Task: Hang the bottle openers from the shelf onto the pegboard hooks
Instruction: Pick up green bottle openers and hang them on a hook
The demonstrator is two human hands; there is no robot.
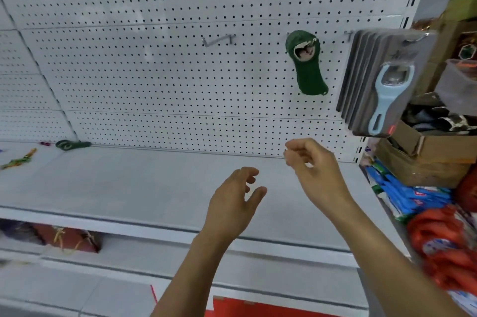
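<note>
Your left hand (233,200) is raised over the front part of the white shelf (129,187), fingers relaxed and slightly spread, holding nothing. Your right hand (313,169) is higher and farther in, just before the shelf's back edge; its fingers are loosely curled toward the thumb and no object shows between them. At the far left rear of the shelf, one green bottle opener (73,145) lies flat against the foot of the pegboard (154,79), well apart from both hands. On the pegboard, an empty hook (218,40) projects left of centre. To its right, a second green opener (307,66) hangs from a hook. Farther right, a stack of carded blue openers (387,84) hangs from another hook, beside cardboard boxes (426,154) on the neighbouring rack.
</note>
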